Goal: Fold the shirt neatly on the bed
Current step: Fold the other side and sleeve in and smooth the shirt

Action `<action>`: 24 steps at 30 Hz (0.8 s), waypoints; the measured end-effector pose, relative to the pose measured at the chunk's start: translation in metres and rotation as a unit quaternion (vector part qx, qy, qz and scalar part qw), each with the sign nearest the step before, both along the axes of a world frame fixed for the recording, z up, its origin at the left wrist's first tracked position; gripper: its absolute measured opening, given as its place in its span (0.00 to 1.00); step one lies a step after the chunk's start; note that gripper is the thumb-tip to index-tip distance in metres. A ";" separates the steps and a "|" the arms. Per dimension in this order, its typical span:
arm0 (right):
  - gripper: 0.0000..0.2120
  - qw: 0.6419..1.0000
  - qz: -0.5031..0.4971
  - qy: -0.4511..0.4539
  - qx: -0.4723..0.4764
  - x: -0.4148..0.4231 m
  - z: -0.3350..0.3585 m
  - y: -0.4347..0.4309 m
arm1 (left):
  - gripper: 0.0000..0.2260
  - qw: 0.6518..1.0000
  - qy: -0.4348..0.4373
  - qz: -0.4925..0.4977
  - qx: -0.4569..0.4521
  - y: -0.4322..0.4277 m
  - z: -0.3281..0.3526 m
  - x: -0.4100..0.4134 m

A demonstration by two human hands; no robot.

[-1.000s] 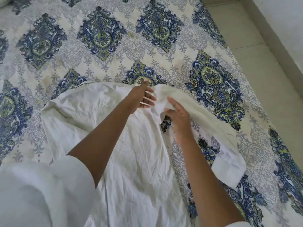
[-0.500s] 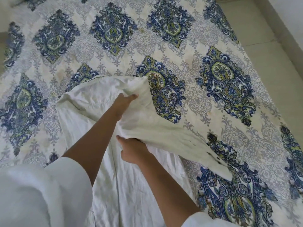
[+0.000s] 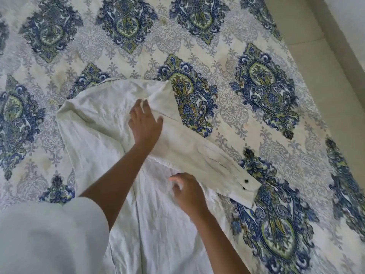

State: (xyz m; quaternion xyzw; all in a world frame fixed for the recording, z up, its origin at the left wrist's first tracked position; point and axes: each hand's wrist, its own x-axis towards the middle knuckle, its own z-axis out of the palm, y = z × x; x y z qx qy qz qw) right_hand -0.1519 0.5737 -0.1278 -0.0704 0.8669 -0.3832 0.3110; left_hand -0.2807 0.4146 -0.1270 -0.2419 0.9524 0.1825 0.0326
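A white long-sleeved shirt (image 3: 102, 135) lies on the bed, its body running toward me. Its right sleeve (image 3: 207, 155) stretches diagonally down to the right and ends in a cuff (image 3: 245, 186) with dark buttons. My left hand (image 3: 145, 121) rests flat with spread fingers on the shoulder, where the sleeve meets the body. My right hand (image 3: 187, 192) hovers over the shirt body just below the sleeve, fingers loosely curled, holding nothing that I can see.
The bed is covered by a white sheet with blue and green medallions (image 3: 266, 86). Its right edge borders a pale tiled floor (image 3: 325, 76) and a wall base at the top right. My white sleeve (image 3: 49, 234) fills the lower left.
The sleeve was held up in both hands; now it lies flat across the bed. My left hand has opened onto the shoulder and my right hand has let go.
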 end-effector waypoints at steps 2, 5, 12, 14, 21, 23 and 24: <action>0.17 0.997 -0.071 -0.009 -0.009 0.005 0.001 0.018 | 0.25 0.991 -0.014 -0.125 -0.033 0.025 -0.002 0.019; 0.17 0.993 -0.114 -0.011 0.009 0.008 0.003 0.039 | 0.21 0.942 -0.049 -0.323 -0.072 0.055 -0.011 0.047; 0.13 0.923 -0.318 0.122 0.180 0.013 -0.009 0.101 | 0.19 0.903 -0.075 -0.414 -0.090 0.089 -0.020 0.093; 0.26 0.914 -0.314 0.083 0.243 0.005 -0.016 0.118 | 0.19 0.911 -0.090 -0.392 -0.090 0.097 -0.018 0.099; 0.19 0.939 -0.266 0.065 0.207 -0.004 -0.014 0.119 | 0.11 0.881 -0.170 -0.102 0.429 0.121 0.002 0.110; 0.16 0.952 -0.235 0.104 0.168 0.007 -0.003 0.102 | 0.13 0.805 -0.207 0.002 0.556 0.121 0.012 0.114; 0.15 0.962 -0.208 0.117 0.135 0.017 0.004 0.090 | 0.14 0.782 -0.218 0.026 0.584 0.120 0.015 0.117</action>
